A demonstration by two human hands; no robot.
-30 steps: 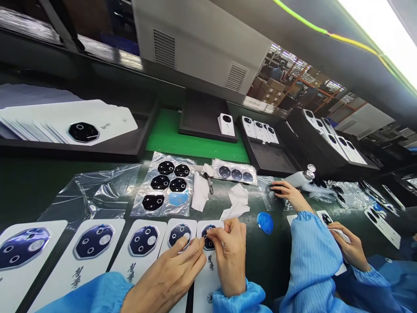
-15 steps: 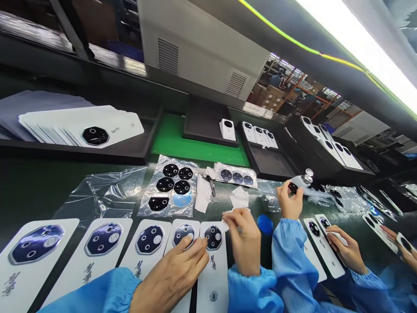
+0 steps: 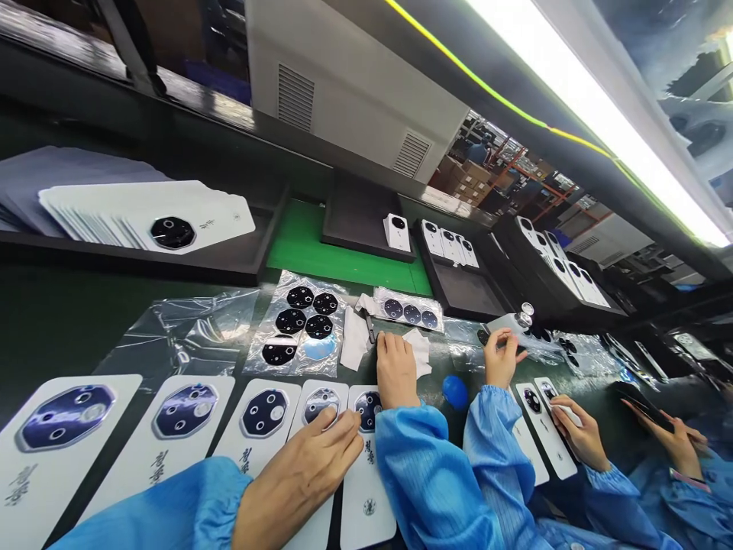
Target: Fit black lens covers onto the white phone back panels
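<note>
My left hand rests over the front row of white phone back panels, its fingers bent and close together. Its fingertips reach the dark camera plate of the rightmost panel; whatever they hold is hidden. My right hand reaches forward, palm down, fingers bent together and tips out of sight. Just left of its fingertips lies a slim black tool. A crumpled white cloth shows beside the hand, with another white cloth to its left.
Black camera plates lie on a clear film sheet. Loose film spreads further left. A tray holds fanned white panels. A blue disc lies right of my hand. A co-worker's hands are close by on the right.
My right hand has moved forward, away from the rightmost panel, to beside the black tool and the cloth. My left hand has barely shifted. The view has turned slightly right.
</note>
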